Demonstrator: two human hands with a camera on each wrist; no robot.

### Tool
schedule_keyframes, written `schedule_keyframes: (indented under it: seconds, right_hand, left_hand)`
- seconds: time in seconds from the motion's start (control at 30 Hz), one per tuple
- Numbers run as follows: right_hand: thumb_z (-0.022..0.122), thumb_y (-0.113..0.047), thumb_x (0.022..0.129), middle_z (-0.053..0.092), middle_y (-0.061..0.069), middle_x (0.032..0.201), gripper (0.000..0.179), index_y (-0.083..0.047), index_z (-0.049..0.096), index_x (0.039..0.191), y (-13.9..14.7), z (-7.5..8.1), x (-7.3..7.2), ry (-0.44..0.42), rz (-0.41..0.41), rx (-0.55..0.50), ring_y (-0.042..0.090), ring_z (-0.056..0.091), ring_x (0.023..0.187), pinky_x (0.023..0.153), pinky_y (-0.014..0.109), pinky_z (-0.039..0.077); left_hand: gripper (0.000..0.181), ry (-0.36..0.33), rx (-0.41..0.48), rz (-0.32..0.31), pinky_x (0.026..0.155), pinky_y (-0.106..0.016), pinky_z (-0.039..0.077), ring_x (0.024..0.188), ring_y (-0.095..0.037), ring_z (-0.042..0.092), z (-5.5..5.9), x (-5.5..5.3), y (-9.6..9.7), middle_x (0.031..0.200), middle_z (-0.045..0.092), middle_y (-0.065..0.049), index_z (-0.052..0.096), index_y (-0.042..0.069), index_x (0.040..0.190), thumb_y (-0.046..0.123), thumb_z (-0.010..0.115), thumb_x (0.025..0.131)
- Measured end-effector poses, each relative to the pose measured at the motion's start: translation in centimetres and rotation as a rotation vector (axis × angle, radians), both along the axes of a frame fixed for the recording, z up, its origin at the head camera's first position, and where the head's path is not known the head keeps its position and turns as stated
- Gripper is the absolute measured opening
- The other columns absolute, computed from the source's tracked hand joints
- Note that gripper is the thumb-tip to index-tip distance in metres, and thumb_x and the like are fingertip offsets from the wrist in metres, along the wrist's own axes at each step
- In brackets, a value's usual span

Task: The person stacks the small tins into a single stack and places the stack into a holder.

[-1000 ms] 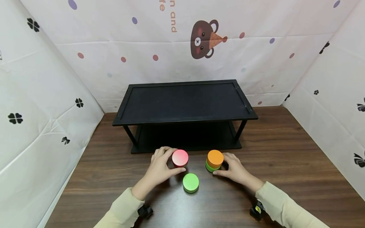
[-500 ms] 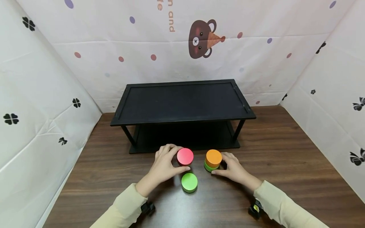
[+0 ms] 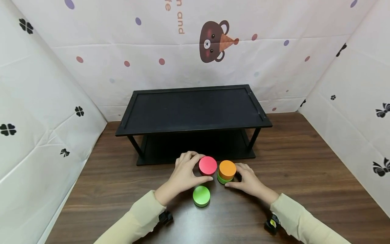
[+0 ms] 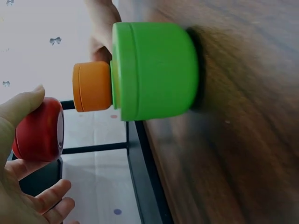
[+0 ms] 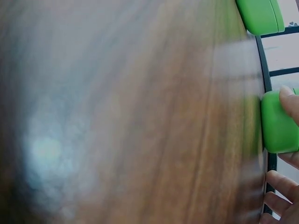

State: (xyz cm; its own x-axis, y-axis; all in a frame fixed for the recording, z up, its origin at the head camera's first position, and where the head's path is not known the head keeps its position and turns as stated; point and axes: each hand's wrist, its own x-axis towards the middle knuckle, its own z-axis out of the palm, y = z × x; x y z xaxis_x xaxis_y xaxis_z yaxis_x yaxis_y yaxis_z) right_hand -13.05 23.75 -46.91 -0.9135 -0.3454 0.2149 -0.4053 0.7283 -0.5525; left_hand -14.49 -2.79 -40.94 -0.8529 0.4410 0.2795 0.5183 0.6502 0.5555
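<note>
My left hand (image 3: 186,173) pinches a small round red lidded jar (image 3: 208,165) between thumb and fingers. In the left wrist view the red jar (image 4: 41,129) is raised above the tabletop, its base showing. Just right of it in the head view, an orange lidded jar (image 3: 227,169) is stacked on a green jar (image 3: 224,180). My right hand (image 3: 248,179) grips that lower green jar, thumb at its near side; the right wrist view shows the thumb on the green jar (image 5: 278,123). A second green jar (image 3: 201,196) stands on the table nearer me, with neither hand on it.
Behind the hands stands a black two-level rack (image 3: 195,110), its lower shelf (image 3: 195,145) close to the table. The brown wood table (image 3: 292,152) is enclosed by white printed cloth (image 3: 134,78) at the back and both sides.
My left hand has carried the red jar rightward and slightly away, close beside the orange one. The right hand stays at the stacked pair. The whole head view has shifted slightly.
</note>
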Motion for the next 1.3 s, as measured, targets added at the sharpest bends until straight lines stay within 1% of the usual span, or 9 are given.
schedule_keyframes:
  seconds: [0.1, 0.27, 0.43, 0.6, 0.77, 0.93, 1.1, 1.3]
  right_hand:
    - [0.083, -0.033, 0.071, 0.062, 0.009, 0.114, 0.058, -0.007, 0.063, 0.119, 0.1, -0.1, 0.0, 0.002, 0.0, -0.002, 0.032, 0.054, 0.107, 0.089, 0.06, 0.039]
    - [0.083, -0.034, 0.071, 0.062, 0.009, 0.113, 0.058, -0.007, 0.063, 0.118, 0.1, -0.2, 0.0, 0.004, 0.005, 0.001, 0.032, 0.054, 0.107, 0.089, 0.06, 0.039]
    - [0.083, -0.033, 0.071, 0.062, 0.009, 0.113, 0.058, -0.007, 0.063, 0.119, 0.0, -0.1, -0.1, 0.008, 0.0, -0.004, 0.031, 0.054, 0.107, 0.088, 0.059, 0.039]
    - [0.083, -0.033, 0.07, 0.063, 0.009, 0.114, 0.058, -0.007, 0.064, 0.118, -0.1, -0.1, -0.1, 0.007, -0.003, -0.004, 0.031, 0.054, 0.108, 0.089, 0.058, 0.039]
    - [0.084, -0.034, 0.07, 0.063, 0.009, 0.114, 0.058, -0.007, 0.064, 0.117, -0.1, -0.2, -0.1, 0.01, -0.009, 0.002, 0.03, 0.055, 0.108, 0.088, 0.057, 0.04]
    - [0.083, -0.034, 0.07, 0.063, 0.009, 0.114, 0.059, -0.006, 0.063, 0.118, 0.0, -0.1, 0.0, 0.014, -0.013, 0.005, 0.031, 0.055, 0.107, 0.087, 0.057, 0.04]
    - [0.084, -0.034, 0.069, 0.063, 0.009, 0.113, 0.056, -0.007, 0.064, 0.114, 0.0, -0.2, 0.0, 0.033, -0.012, 0.002, 0.03, 0.055, 0.106, 0.086, 0.057, 0.04]
    - [0.083, -0.033, 0.07, 0.062, 0.009, 0.113, 0.053, -0.008, 0.064, 0.113, -0.1, -0.3, 0.0, 0.041, -0.004, -0.005, 0.031, 0.054, 0.107, 0.087, 0.058, 0.04]
  left_hand:
    - [0.066, -0.003, 0.005, -0.013, 0.091, -0.047, 0.033, 0.109, -0.025, 0.043, 0.3, -0.2, 0.6, 0.12, 0.053, -0.007, 0.06, 0.02, 0.124, 0.051, 0.08, 0.069]
    - [0.067, -0.013, -0.012, -0.028, 0.091, -0.047, 0.032, 0.111, -0.025, 0.042, 0.5, -0.5, 1.4, 0.122, 0.052, -0.007, 0.059, 0.019, 0.125, 0.051, 0.08, 0.07]
    - [0.068, -0.005, -0.021, -0.039, 0.093, -0.048, 0.032, 0.112, -0.026, 0.042, 0.8, -0.9, 2.0, 0.123, 0.052, -0.007, 0.059, 0.019, 0.126, 0.051, 0.079, 0.071]
    - [0.068, -0.007, -0.028, -0.047, 0.091, -0.047, 0.033, 0.113, -0.026, 0.042, 0.9, -1.2, 2.6, 0.124, 0.051, -0.007, 0.058, 0.02, 0.127, 0.053, 0.078, 0.071]
    - [0.069, -0.027, -0.019, -0.054, 0.091, -0.046, 0.033, 0.114, -0.026, 0.042, 1.0, -1.4, 3.2, 0.125, 0.051, -0.008, 0.057, 0.019, 0.128, 0.052, 0.078, 0.072]
    - [0.069, -0.032, -0.017, -0.06, 0.091, -0.046, 0.033, 0.114, -0.025, 0.042, 1.0, -1.6, 4.0, 0.126, 0.05, -0.007, 0.057, 0.02, 0.129, 0.052, 0.078, 0.072]
    - [0.069, -0.018, -0.019, -0.07, 0.091, -0.046, 0.034, 0.114, -0.024, 0.042, 0.8, -1.9, 4.7, 0.126, 0.05, -0.007, 0.056, 0.02, 0.129, 0.053, 0.077, 0.072]
    - [0.068, -0.039, -0.012, -0.069, 0.091, -0.045, 0.034, 0.116, -0.024, 0.042, 0.4, -2.1, 5.4, 0.127, 0.05, -0.006, 0.057, 0.021, 0.128, 0.052, 0.078, 0.072]
